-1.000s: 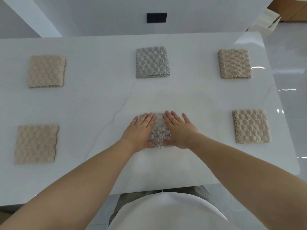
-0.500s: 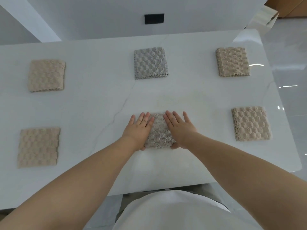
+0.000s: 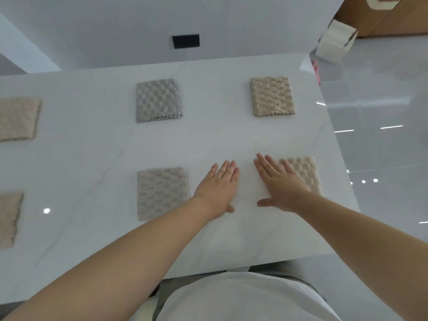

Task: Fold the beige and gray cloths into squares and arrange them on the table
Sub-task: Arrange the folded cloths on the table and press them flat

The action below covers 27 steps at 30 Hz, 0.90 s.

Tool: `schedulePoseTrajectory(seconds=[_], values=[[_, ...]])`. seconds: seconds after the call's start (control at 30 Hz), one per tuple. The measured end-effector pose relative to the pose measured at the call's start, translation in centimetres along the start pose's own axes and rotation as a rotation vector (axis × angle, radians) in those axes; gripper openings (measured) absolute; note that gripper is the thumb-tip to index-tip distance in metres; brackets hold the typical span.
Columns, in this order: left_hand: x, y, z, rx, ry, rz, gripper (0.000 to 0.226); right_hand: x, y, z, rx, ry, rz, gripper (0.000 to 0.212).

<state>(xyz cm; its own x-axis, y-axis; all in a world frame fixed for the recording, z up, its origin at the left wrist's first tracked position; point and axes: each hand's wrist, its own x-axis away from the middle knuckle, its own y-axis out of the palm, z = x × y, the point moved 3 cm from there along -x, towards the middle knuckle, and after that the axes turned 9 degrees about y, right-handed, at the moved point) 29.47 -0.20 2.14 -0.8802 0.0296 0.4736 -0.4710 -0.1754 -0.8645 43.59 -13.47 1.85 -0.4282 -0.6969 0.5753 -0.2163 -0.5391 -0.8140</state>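
Observation:
Folded bubble-textured cloth squares lie on the white table. A gray square is at the back middle and a second gray square at the front middle. Beige squares lie at the back right, front right, back left and front left. My left hand is flat with straight fingers, just right of the front gray square and off it. My right hand is flat too, partly over the front right beige square's left edge. Neither hand holds anything.
The table's right edge runs diagonally just past the right-hand beige squares, with glossy floor beyond. A white box and a brown cabinet stand at the far right. A black wall plate is behind the table. My torso is against the front edge.
Both hands have come off the front gray square and moved right. The view has swung right, so the left beige squares are now cut off at the frame edge.

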Motion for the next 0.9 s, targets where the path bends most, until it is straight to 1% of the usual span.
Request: schedulePoseTrajectory(seconds=[0.07,0.2,0.37,0.47,0.57,0.63,0.73,0.9], values=[[-2.9,-0.5,3.0,0.012,-0.008,0.029,0.111,-0.4,0.2,4.0,-0.013,-0.020,0.023,0.121],[-6.4,-1.2,7.8,0.125,-0.096,0.051,0.111,0.3,0.7,10.7,0.008,-0.099,0.046,0.120],[-9.4,-2.4,11.5,0.093,-0.125,0.031,0.113,1.1,1.4,15.6,0.021,-0.169,0.004,0.118],[-11.5,-2.8,11.8,0.044,-0.096,0.030,0.113,0.2,1.9,16.4,0.029,-0.224,-0.010,0.117],[-13.2,-2.4,11.7,-0.010,-0.047,-0.022,0.114,-0.5,2.5,16.2,0.051,-0.262,-0.011,0.117],[-14.1,-1.8,11.5,-0.016,-0.047,-0.057,0.114,-1.0,3.3,16.1,0.061,-0.255,-0.033,0.117],[-14.5,-0.8,11.2,0.042,-0.059,-0.064,0.112,-1.5,4.6,16.7,0.029,-0.229,-0.089,0.118],[-14.0,0.5,11.6,0.005,-0.099,-0.049,0.106,-1.5,5.9,17.2,-0.021,-0.215,-0.067,0.118]])
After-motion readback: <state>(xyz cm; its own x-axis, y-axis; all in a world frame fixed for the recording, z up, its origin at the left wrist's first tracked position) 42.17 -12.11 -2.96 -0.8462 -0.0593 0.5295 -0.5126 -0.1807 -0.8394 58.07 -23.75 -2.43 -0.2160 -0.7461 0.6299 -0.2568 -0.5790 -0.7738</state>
